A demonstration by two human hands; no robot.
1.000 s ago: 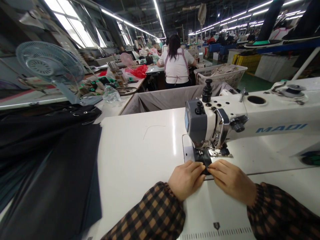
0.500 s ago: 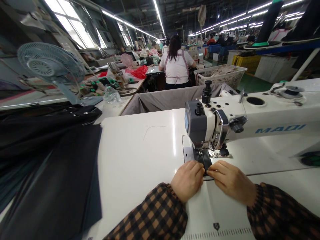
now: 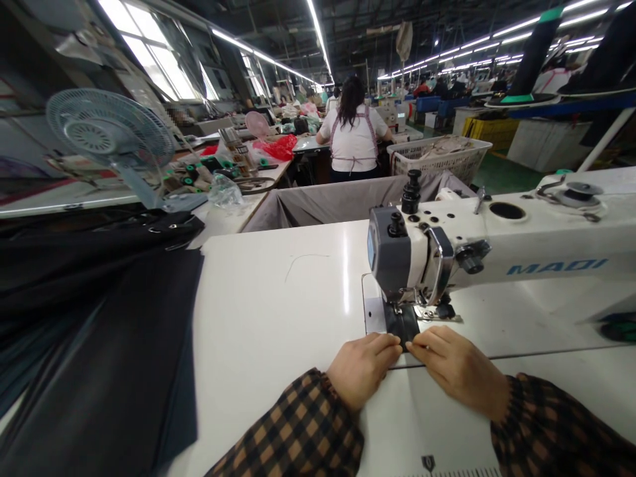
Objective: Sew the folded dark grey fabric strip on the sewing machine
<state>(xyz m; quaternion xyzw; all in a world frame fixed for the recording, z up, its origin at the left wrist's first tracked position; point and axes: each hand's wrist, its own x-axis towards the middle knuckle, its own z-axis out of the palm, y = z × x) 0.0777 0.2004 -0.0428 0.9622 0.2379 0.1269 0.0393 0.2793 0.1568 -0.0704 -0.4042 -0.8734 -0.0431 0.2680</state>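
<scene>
**Fingers close to the needle on a very small piece**

I saw both hands meeting at a small black fabric piece (image 3: 403, 324) that lay on the white worktop (image 3: 278, 298) under the head of the sewing machine (image 3: 432, 255). The left hand (image 3: 362, 368) was curled, its fingertips pressing the piece's near left corner; the right hand (image 3: 460, 372) pinched the near right corner between thumb and forefinger. Neither hand was open.

I judged the main risk to be the fingers: the piece was so short that both sets of fingertips sat just beside the presser foot, and a slip forward could bring them under the needle. Uneven pressure from the two hands could also skew the piece. The black cloth stack (image 3: 99, 344) lay well apart on the left.
</scene>
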